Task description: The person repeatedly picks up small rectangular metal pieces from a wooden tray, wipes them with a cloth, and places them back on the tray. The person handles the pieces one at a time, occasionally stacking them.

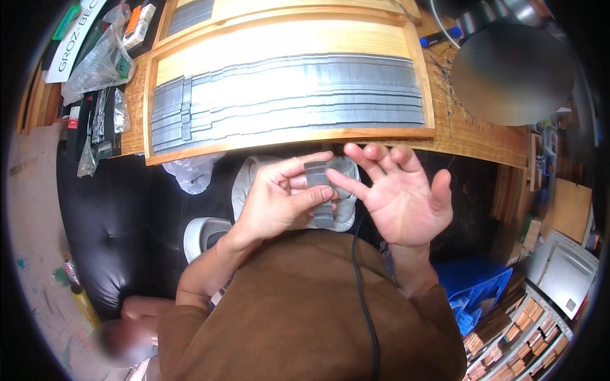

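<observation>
In front of my body, my left hand (pixel 273 197) is closed round a small stack of thin grey metal strips (pixel 323 214), pinched between thumb and fingers. The stack stands roughly upright, its lower end sticking out below the thumb. To its right, my right hand (pixel 403 200) is open, palm up with fingers spread. One of its fingers points at the stack's upper part; whether it touches, I cannot tell. Beyond both hands, a shallow wooden tray (pixel 292 139) on the workbench holds long rows of similar grey metal strips (pixel 375 95).
Another wooden tray (pixel 254 11) lies behind. Plastic bags (pixel 101 70) and small boxes (pixel 138 26) crowd the bench's left; a blue-ended tool (pixel 438 38) lies right. A light-coloured stool (pixel 254 171) is under the hands. A blue bin (pixel 480 289) stands right; another person's limb (pixel 146 311) shows lower left.
</observation>
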